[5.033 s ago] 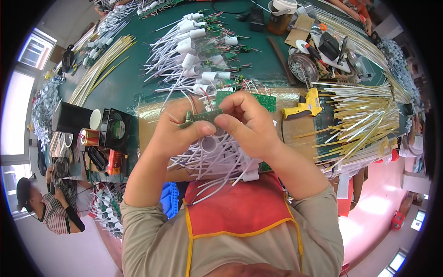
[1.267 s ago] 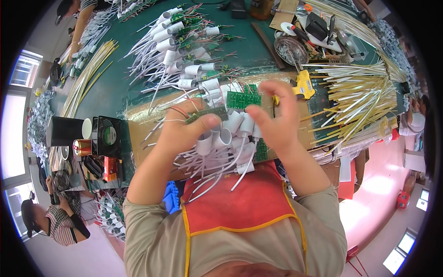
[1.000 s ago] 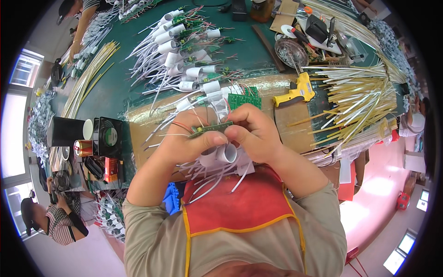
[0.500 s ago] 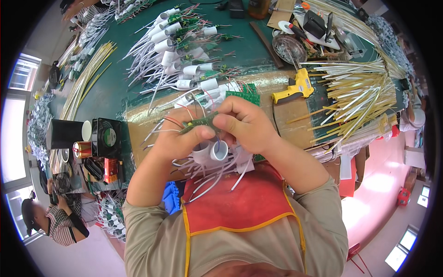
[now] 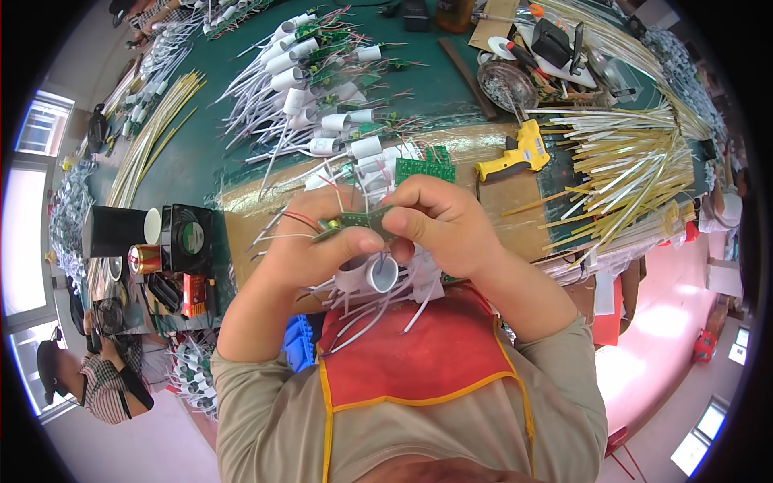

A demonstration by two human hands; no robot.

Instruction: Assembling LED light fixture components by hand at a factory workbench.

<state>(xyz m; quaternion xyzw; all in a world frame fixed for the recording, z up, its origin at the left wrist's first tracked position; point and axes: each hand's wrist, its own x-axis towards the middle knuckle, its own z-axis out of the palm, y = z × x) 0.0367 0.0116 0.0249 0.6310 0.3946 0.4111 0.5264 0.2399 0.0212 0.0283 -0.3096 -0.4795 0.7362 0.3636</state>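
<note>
My left hand (image 5: 310, 253) and my right hand (image 5: 447, 221) meet close to my chest and pinch a small green circuit board (image 5: 354, 221) between their fingertips. Thin red and white wires run from the board to the left. Below the hands hangs a bunch of white plastic tubes (image 5: 378, 274) with white wires trailing over my red apron. More small green circuit boards (image 5: 423, 169) lie on the brown cardboard strip (image 5: 250, 209) just beyond my hands.
A yellow glue gun (image 5: 511, 157) lies to the right, next to bundles of yellow sticks (image 5: 636, 169). Many white tubes with green boards (image 5: 314, 72) cover the green table (image 5: 193, 153). A black fan (image 5: 187, 239) and a black cup stand at left. Another person (image 5: 101, 382) sits at lower left.
Earlier my right hand reached out to the green boards on the cardboard. It has come back to my left hand, and both now hold one board close to my chest.
</note>
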